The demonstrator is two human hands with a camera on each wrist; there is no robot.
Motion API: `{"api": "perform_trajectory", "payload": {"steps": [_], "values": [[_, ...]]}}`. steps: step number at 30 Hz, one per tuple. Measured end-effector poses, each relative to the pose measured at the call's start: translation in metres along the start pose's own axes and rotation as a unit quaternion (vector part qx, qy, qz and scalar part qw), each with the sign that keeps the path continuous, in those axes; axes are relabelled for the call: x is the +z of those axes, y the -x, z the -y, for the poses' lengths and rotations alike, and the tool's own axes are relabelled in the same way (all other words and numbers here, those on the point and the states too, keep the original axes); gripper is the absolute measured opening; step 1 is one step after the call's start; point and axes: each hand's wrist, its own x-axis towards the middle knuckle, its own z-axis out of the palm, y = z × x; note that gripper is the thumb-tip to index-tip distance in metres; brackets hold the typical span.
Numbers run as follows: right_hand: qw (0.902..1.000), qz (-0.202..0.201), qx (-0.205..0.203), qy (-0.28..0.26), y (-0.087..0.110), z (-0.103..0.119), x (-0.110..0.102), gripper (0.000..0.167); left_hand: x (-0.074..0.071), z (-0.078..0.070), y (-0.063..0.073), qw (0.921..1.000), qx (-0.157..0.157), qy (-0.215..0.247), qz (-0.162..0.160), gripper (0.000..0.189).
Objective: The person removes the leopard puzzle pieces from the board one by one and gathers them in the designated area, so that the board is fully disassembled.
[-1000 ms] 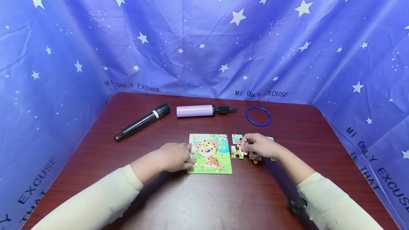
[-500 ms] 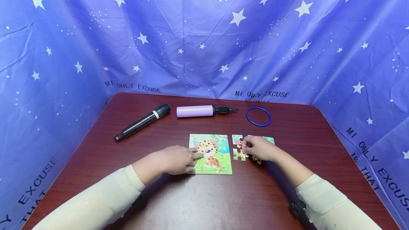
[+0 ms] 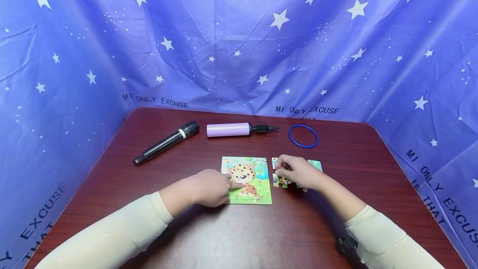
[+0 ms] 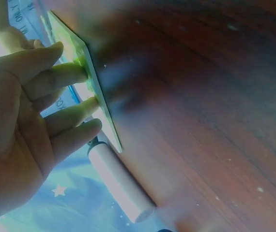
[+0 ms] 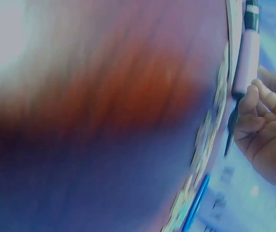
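Observation:
A square leopard puzzle board (image 3: pixel 252 177) lies on the table, its picture facing up. My left hand (image 3: pixel 213 188) is over its left side, with the index finger stretched onto the leopard picture. In the left wrist view, the left hand's (image 4: pixel 31 101) fingers reach the edge of the board (image 4: pixel 97 92). Just right of the board lie several loose puzzle pieces (image 3: pixel 281 181), partly covered by my right hand (image 3: pixel 298 172). In the right wrist view, the right hand's (image 5: pixel 268 125) fingers are loosely bent above the row of pieces (image 5: pixel 203 145), and no piece shows between them.
Behind the board lies a lilac hand pump (image 3: pixel 228 130) with a black nozzle. A black microphone-like stick (image 3: pixel 164 143) is at the back left, and a blue ring (image 3: pixel 303 136) at the back right. A star-patterned curtain (image 3: pixel 239 45) surrounds the dark red table (image 3: pixel 242 235).
My left hand has moved slightly right, its index finger now farther onto the picture. The right hand has drifted slightly left over the pieces. The near-left piece has shifted a little right.

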Motion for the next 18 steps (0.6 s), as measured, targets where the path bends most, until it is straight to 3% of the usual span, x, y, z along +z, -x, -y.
{"api": "perform_trajectory", "payload": {"steps": [5, 10, 18], "values": [[0.9971, 0.024, -0.047, 0.056, 0.000, 0.020, 0.022, 0.024, -0.001, -0.002, -0.001, 0.9999, -0.008, -0.012, 0.000, 0.056], [0.9875, 0.029, -0.058, 0.144, 0.002, 0.030, 0.038, 0.043, -0.001, -0.004, 0.000, 0.9998, -0.019, -0.004, 0.009, 0.056], [0.9885, 0.030, -0.055, 0.137, 0.001, 0.037, 0.042, 0.037, -0.001, -0.008, -0.001, 0.9990, -0.036, 0.008, 0.025, 0.055]]}}
